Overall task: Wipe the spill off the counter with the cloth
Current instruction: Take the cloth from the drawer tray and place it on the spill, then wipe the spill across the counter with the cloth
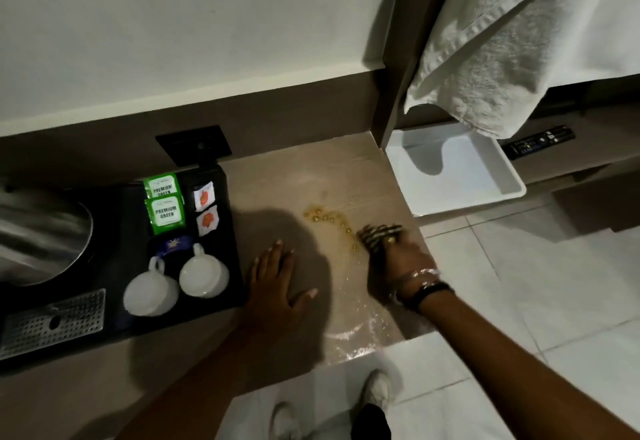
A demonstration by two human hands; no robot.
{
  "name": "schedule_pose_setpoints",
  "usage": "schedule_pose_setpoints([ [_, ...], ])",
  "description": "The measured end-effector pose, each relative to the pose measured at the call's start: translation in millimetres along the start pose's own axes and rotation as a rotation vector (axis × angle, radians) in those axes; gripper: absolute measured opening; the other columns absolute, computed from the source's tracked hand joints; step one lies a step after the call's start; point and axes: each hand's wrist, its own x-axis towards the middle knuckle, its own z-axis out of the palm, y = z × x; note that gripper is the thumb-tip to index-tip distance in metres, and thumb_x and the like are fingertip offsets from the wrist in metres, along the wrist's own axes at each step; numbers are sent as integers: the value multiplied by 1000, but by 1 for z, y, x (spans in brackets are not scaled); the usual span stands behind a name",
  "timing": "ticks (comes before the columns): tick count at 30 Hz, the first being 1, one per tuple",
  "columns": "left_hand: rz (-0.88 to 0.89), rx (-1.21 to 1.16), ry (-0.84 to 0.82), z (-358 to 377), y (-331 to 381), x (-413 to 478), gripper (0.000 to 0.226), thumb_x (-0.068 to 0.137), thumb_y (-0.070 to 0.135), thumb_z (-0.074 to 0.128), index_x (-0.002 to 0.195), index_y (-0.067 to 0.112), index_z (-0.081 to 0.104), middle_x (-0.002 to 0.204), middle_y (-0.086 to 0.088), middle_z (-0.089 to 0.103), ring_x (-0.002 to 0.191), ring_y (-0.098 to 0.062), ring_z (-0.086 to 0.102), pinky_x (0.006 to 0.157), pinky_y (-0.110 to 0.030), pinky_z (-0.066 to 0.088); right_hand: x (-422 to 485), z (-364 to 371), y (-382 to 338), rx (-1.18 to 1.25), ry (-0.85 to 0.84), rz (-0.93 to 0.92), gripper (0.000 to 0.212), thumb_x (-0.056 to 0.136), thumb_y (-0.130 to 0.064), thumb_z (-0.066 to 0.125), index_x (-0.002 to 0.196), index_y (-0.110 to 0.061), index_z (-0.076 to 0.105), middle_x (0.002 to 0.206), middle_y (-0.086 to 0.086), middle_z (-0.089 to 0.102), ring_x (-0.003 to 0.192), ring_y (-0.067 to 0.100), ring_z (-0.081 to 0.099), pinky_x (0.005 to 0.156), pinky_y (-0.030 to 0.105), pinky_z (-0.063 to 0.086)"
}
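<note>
A trail of yellow droplets, the spill point(327, 219), lies on the light wooden counter point(298, 179) and runs toward the right edge. My right hand point(398, 259) presses a striped dark-and-light cloth point(379, 237) onto the counter at the right end of that trail; only the cloth's front edge shows past my fingers. My left hand point(277, 285) lies flat on the counter with fingers spread, holding nothing, left of the spill. A wet sheen point(360, 332) glistens on the counter near its front edge below my right wrist.
A black tray point(232, 231) at the left holds two upturned white cups point(204, 275), tea bags point(165, 214) and a kettle point(41, 231). A white tray point(457, 169) sits at the right under a hanging white towel point(512, 41). A remote point(540, 141) lies behind it. Tiled floor below.
</note>
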Motion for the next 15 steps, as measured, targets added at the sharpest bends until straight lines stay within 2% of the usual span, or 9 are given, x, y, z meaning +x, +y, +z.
schedule_pose_setpoints([
  [2, 160, 55, -40, -4, 0, -2, 84, 91, 67, 48, 156, 17, 33, 167, -13, 14, 153, -33, 11, 124, -48, 1, -5, 25, -7, 33, -20, 25, 72, 71, -53, 69, 136, -28, 50, 142, 13, 39, 124, 36, 50, 96, 46, 53],
  [4, 336, 118, -78, -10, -9, -7, 79, 91, 61, 58, 154, 17, 39, 165, -14, 22, 152, -34, 18, 124, -47, 4, -2, 29, -3, 113, 141, 82, 72, 69, -73, 55, 121, -23, 60, 130, 12, 49, 116, 35, 52, 87, 45, 54],
  [6, 466, 169, -121, -11, -18, -25, 75, 90, 59, 60, 151, 18, 42, 164, -12, 24, 151, -32, 23, 123, -49, 12, 0, 32, 8, 71, 332, 20, 80, 72, -77, 44, 126, -20, 62, 136, 14, 53, 119, 37, 50, 93, 48, 47],
  [8, 502, 182, -167, -7, -21, -36, 73, 93, 61, 54, 153, 22, 39, 167, -8, 18, 152, -27, 18, 123, -51, 16, 6, 40, 27, 0, 305, -81, 89, 77, -77, 44, 148, -24, 45, 159, 12, 35, 141, 35, 34, 113, 52, 29],
  [10, 521, 164, -143, -9, -15, -29, 71, 95, 61, 50, 154, 23, 37, 167, -7, 17, 154, -25, 13, 122, -51, 15, 18, 40, 44, 8, 224, -125, 97, 79, -82, 40, 159, -30, 22, 169, 5, 11, 154, 28, 11, 124, 50, 8],
  [12, 551, 183, -151, -15, -5, -24, 69, 97, 61, 47, 155, 24, 36, 167, -7, 18, 154, -26, 12, 122, -52, 15, 22, 42, 52, -40, 243, -120, 100, 80, -85, 32, 161, -30, 12, 170, 3, 1, 156, 24, 0, 126, 49, 4],
  [14, 593, 244, -135, -15, -1, -28, 66, 97, 60, 47, 154, 27, 38, 167, -6, 19, 153, -28, 13, 121, -55, 15, 12, 47, 58, -39, 311, -90, 99, 80, -87, 28, 161, -31, 14, 170, 1, 1, 156, 24, 0, 126, 50, 5],
  [15, 608, 232, -174, -6, -22, -31, 65, 97, 60, 48, 153, 27, 40, 167, -6, 20, 153, -30, 15, 120, -57, 16, 15, 65, 45, -56, 279, -83, 98, 80, -87, 28, 160, -32, 16, 170, 1, 2, 156, 25, 1, 126, 51, 5],
])
